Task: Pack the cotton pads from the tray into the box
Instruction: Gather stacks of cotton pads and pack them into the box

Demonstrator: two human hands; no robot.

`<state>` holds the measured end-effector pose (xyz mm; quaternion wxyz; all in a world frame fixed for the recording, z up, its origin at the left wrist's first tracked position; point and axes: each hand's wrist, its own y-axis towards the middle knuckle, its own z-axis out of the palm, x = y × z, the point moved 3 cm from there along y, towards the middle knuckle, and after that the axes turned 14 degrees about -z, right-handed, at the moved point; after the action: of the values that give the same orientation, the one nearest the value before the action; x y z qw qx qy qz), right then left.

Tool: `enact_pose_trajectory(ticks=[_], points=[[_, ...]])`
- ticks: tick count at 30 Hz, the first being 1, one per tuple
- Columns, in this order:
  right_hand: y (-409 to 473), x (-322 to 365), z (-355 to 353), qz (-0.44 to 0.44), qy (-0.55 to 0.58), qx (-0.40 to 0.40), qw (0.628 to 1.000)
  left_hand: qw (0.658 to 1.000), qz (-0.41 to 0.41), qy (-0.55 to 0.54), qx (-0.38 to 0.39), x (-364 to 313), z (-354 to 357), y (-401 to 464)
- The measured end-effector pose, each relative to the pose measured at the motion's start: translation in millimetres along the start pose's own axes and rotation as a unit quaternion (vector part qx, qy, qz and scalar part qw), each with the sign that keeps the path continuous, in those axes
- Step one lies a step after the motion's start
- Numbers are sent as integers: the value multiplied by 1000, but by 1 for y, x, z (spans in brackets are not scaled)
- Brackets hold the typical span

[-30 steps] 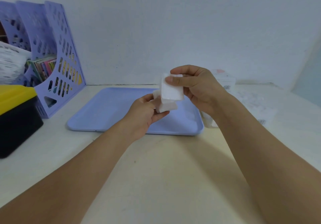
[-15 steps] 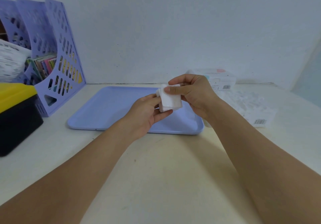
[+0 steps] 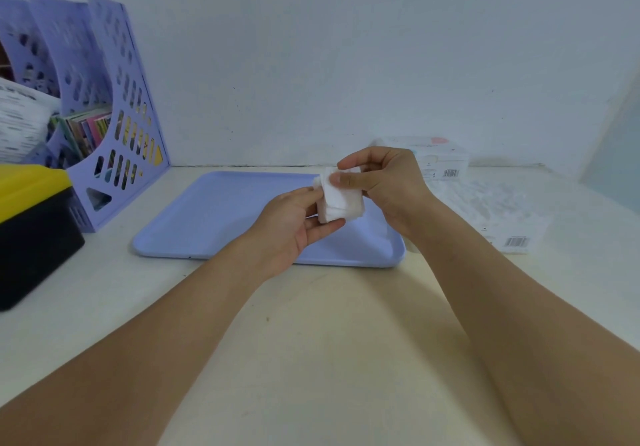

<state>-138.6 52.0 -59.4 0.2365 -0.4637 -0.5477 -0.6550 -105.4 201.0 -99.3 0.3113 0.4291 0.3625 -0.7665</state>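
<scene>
Pads (image 3: 341, 201) lowered over tray (image 3: 214, 217); box (image 3: 440, 158) behind.

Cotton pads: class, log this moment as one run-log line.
pads: stacked, held above tray | left hand: holds | right hand: pinches | box: behind

No text can be read. A barcode label shows on the white box (image 3: 437, 159) at right of centre, and another on the clear plastic wrapper (image 3: 498, 215) at the right; the print on both is too blurred.
</scene>
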Motion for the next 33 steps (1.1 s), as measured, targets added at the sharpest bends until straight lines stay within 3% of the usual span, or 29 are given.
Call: enact_pose_trajectory(ticks=[6,12,26,28,30,33], points=[[0,-2,-1,-26,-29,16,999,999,-4,-26,19,-3,0,-1],[2,0,-1,-94,-111,31,989,998,9,54,25,-2,-1,-1],[7,-6,-1,-153,-186,45,970,999,3,38,13,0,-4,5],[7,2,-3,-169,-137,1,976,999,1,37,10,-1,-5,6],[10,13,-10,-140,1,-53,989,999,0,33,5,-1,-7,6],[12,22,-15,-82,90,-9,993,1000,-3,24,5,-1,-7,7]])
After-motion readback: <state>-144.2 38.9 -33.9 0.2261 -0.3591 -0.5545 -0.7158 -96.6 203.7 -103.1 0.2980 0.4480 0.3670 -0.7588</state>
